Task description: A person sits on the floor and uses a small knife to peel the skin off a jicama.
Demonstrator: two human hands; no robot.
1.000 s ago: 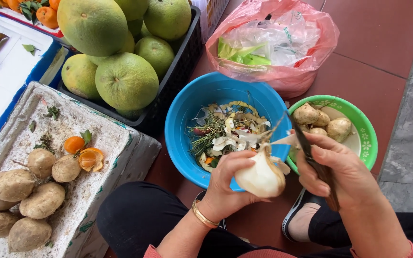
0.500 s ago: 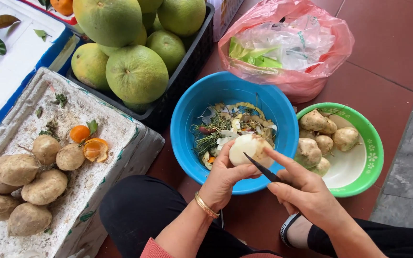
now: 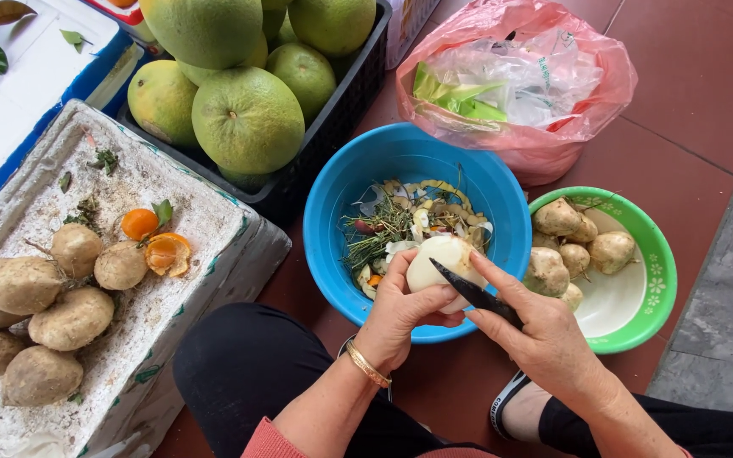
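My left hand holds a pale, partly peeled round root over the blue bowl. My right hand grips a dark knife whose blade lies against the root. The blue bowl holds peelings and green scraps. Just right of it a green bowl holds several brown unpeeled roots.
A white foam box at left carries brown tubers, a small orange fruit and peel. A black crate of large green pomelos stands behind. A pink plastic bag lies at the back right. Red tiled floor surrounds.
The root has been turned and lowered toward the blue bowl's edge. The knife has shifted from beside the root to lie across its surface. The view has drifted slightly.
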